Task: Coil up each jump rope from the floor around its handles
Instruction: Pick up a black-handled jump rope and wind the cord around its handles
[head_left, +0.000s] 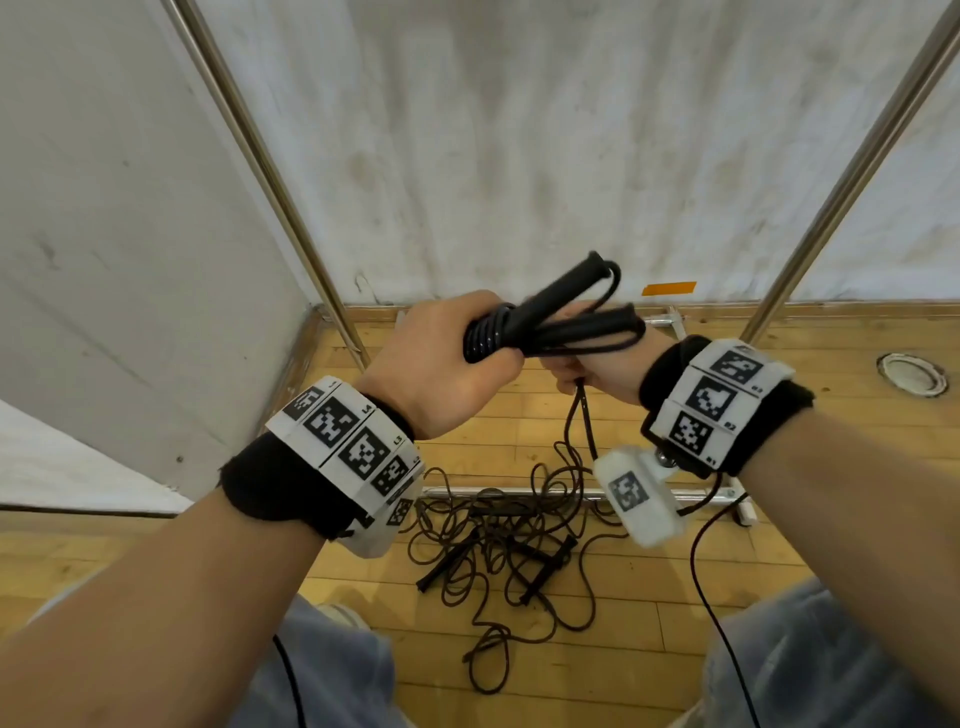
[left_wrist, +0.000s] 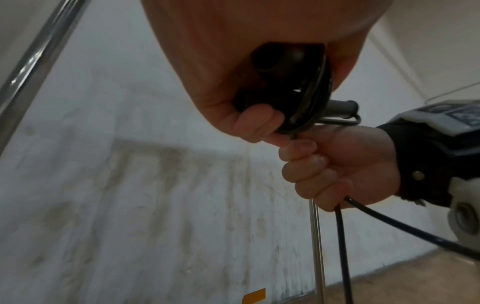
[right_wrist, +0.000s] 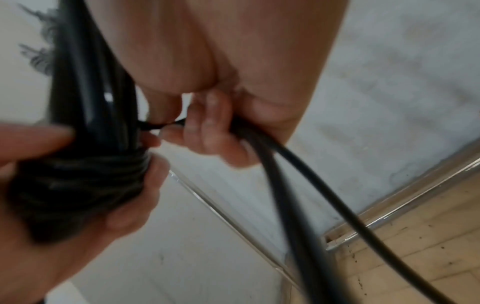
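The two black handles (head_left: 566, 312) are clamped together in the left hand (head_left: 441, 364), held up in front of the chest, with several turns of rope (head_left: 488, 335) already wound tight around their lower ends. The free run of rope (head_left: 584, 410) is gripped in the curled fingers of the right hand (head_left: 597, 364), just beside the coil, and hangs down to the wooden floor (head_left: 675, 597). A tangle of other jump ropes (head_left: 498, 545) is spread out on the floor below (handles mixed in among the loops).

Risks, as judged: the hanging run could snag in the tangle and drag a second rope up. If tension is dropped by the right hand, the turns could loosen and slide off the handle ends. The handles splay apart at the far tips, so an uneven wrap is likely.
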